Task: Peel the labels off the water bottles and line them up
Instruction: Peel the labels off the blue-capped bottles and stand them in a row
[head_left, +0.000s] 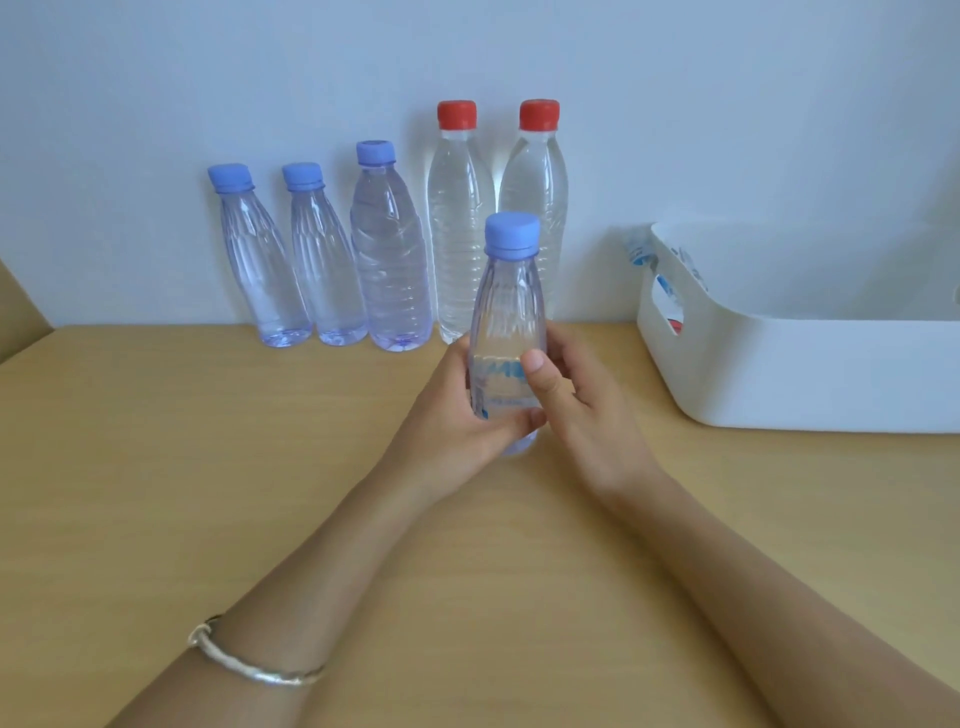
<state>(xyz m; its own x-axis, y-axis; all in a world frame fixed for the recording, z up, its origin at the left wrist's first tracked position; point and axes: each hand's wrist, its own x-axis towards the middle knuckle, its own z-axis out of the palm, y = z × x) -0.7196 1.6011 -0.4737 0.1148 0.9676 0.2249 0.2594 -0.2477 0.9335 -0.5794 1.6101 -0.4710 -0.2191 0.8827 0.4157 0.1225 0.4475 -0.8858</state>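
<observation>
Both my hands hold a small clear water bottle (508, 312) with a blue cap, upright above the wooden table (260, 467). Its clear label with blue print (501, 382) still wraps the lower body. My left hand (452, 421) grips the bottle from the left and below. My right hand (576, 410) grips it from the right, thumb pressed on the label. Against the back wall stand several bare bottles in a row: three blue-capped ones (389, 249) on the left and two taller red-capped ones (457, 223) on the right.
A white plastic bin (779, 364) with a handle hole sits at the right on the table; peeled labels (641, 254) show inside it. A silver bangle (249, 660) circles my left wrist. A cardboard edge (15, 312) shows at the far left.
</observation>
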